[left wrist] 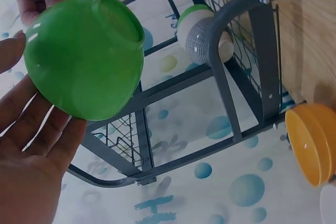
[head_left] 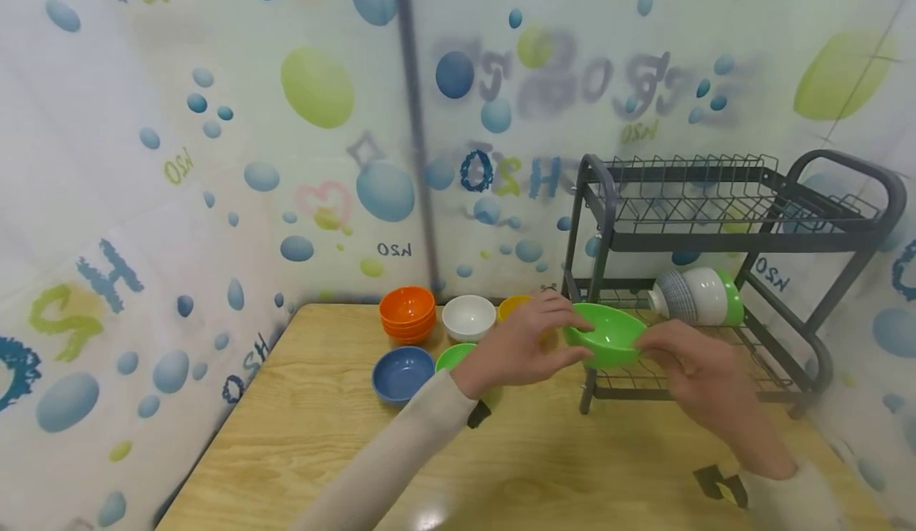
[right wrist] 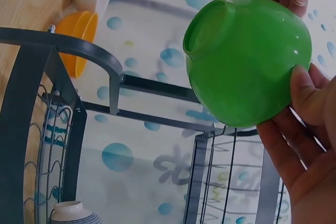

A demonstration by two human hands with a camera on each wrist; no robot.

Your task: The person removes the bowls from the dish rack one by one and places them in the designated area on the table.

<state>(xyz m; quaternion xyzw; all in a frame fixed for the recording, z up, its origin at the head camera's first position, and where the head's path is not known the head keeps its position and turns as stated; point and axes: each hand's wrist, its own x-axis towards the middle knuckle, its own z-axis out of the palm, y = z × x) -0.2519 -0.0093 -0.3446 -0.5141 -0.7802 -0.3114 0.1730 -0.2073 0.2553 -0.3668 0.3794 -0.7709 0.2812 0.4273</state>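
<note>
A green bowl (head_left: pixel 610 339) is held up in the air between both hands, in front of the left end of the dark dish rack (head_left: pixel 737 242). My right hand (head_left: pixel 704 380) pinches its right rim, the thumb (right wrist: pixel 302 85) lying on the outer wall. At the opposite side, my left hand (head_left: pixel 525 342) holds the rim between fingers and thumb. Both wrist views show the bowl's outside and its foot ring. On the rack's lower tier, white bowls (head_left: pixel 708 296), one with a blue pattern and one green-edged, lie nested on their side.
Left of the rack, stacked orange bowls (head_left: pixel 408 316), a white bowl (head_left: pixel 468 319) and yellow bowls (left wrist: pixel 310 142) stand along the table's back edge. Nearer are a blue bowl (head_left: pixel 403 374) and another green bowl (head_left: pixel 452 354), partly hidden by my left arm. A patterned curtain (head_left: pixel 315 157) hangs behind.
</note>
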